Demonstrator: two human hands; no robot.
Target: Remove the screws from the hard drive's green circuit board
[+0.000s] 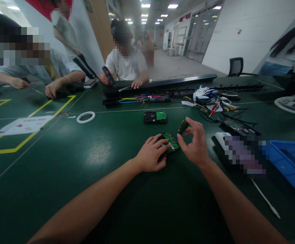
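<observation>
Under my left hand (152, 153) lies a hard drive (172, 142), its green circuit board facing up. The fingers of that hand wrap over the drive's near-left side and press it to the table. My right hand (195, 144) pinches a screwdriver with a dark green handle (183, 126) just right of the drive. The screwdriver stands roughly upright; I cannot make out its tip. A second hard drive (155, 117), black with a green board, rests a little farther back, apart from both hands.
A blue bin (289, 162) and a white device with a cable (225, 140) are at right. Behind them are circuit parts (241, 125), gloves (204, 93) and bundled wires (139, 99). A white ring (85, 117) and paper (25, 124) lie left. Two people work across the table.
</observation>
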